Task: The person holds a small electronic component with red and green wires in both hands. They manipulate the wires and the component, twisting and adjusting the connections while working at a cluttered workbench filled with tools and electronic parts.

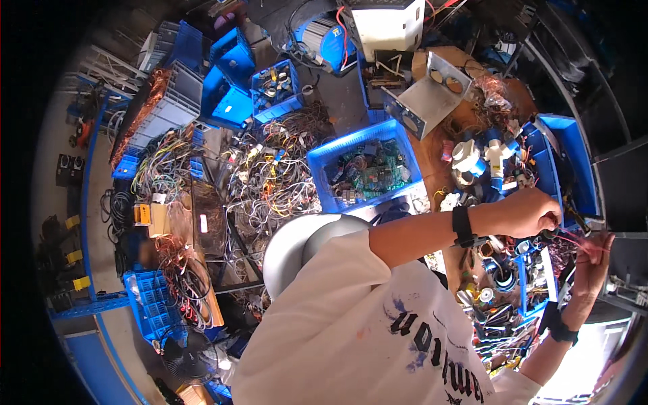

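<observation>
My left hand [530, 212] is closed in a fist over the right side of the bench, a dark band on its wrist. Thin pinkish-red wires [572, 239], blurred, run from beneath its fingers to my right hand [591, 264]. The right hand is lower and farther right; its fingers are long and close together, with the wires between them and the thumb. A small dark piece by the left fingertips is too unclear to name. Below the hands lies a blue bin [533, 283] of mixed parts. Beyond them, a taller blue crate [570, 155] stands at the right.
A blue crate [314, 169] holds green circuit boards [378, 172]. Tangled cables [270, 179] spread left of it. White-and-blue pipe fittings [496, 158] and a bent metal panel [432, 98] lie beyond my left arm. Several hand tools [499, 331] lie near my right forearm.
</observation>
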Demonstrator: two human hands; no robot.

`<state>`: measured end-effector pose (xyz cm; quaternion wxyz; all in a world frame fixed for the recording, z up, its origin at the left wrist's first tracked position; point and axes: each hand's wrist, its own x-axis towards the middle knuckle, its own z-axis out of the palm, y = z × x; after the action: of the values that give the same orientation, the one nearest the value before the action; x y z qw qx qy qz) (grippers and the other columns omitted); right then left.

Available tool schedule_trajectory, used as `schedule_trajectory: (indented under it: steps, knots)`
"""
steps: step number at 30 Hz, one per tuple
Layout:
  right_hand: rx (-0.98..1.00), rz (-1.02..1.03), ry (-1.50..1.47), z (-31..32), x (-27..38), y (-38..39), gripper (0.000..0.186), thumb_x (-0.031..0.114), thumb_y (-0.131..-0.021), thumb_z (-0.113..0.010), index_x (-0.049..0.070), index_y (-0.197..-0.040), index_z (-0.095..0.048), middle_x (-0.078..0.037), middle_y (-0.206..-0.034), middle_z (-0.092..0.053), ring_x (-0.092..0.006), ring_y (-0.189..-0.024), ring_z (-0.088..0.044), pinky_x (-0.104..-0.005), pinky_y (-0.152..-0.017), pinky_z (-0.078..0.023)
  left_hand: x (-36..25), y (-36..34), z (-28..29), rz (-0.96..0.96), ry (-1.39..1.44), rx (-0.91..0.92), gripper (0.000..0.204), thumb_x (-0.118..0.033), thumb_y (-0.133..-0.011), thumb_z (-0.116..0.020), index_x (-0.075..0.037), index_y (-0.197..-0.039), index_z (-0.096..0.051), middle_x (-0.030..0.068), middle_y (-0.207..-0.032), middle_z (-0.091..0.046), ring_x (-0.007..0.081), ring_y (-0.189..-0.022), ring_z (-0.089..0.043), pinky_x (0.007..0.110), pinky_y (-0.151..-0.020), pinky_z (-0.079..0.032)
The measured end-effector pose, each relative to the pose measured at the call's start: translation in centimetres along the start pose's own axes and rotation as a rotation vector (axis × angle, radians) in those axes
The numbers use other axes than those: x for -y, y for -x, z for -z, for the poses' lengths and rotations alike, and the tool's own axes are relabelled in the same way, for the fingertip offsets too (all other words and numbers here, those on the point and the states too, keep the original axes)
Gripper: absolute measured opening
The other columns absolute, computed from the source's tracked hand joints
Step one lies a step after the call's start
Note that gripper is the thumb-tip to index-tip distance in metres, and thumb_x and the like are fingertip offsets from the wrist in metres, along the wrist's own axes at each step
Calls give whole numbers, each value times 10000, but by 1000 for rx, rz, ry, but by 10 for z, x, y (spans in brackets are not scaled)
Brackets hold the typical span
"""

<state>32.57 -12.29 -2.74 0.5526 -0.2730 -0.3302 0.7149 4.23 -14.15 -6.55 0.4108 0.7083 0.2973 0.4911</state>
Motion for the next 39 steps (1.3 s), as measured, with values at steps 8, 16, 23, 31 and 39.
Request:
schedule_trajectory:
  steps: [8, 16, 23, 31, 39]
  knots:
    - [-380, 325, 1256, -9, 2, -1, 296, 385, -988, -535, 112, -891, -597, 106, -650, -411, 6, -554, -305, -204, -481, -216, 14, 8, -11, -88, -83, -92, 137, -113, -794, -704, -37, -899, -658, 126, -852, -649, 313, -830, -636, 406, -736, -484]
    - [-249, 165, 1473, -3, 38, 23, 322, 309, -1001, -532, -8, -999, -589, 6, -893, -563, -92, -822, -455, -248, -731, -382, -3, 6, -18, -66, -197, -269, 154, -29, -807, -658, -29, -932, -567, 133, -921, -584, 347, -830, -612, 425, -705, -502]
    - [-443, 659, 1755, -64, 17, 32, 150, 173, -923, -648, 29, -961, -665, -57, -760, -644, -68, -711, -561, -265, -646, -463, 4, 17, -12, -58, -447, -96, 351, 24, -781, -623, -55, -1116, -557, 158, -1009, -652, 338, -902, -655, 429, -734, -523]
    - [-431, 472, 637, -60, 37, 36, 375, 378, -959, -594, 45, -786, -600, 26, -603, -478, -91, -550, -465, -247, -533, -429, -26, 0, -7, -206, -467, -22, 192, -65, -884, -632, -88, -1073, -613, 138, -870, -674, 302, -700, -663, 347, -607, -510]
    - [-113, 32, 1789, -44, 34, 50, 313, 109, -781, -740, 31, -1056, -613, -94, -850, -629, -209, -792, -606, -344, -711, -473, -23, 4, 6, 91, -113, 165, 191, -98, -945, -583, -47, -1127, -613, 67, -889, -679, 107, -736, -635, 235, -651, -498]
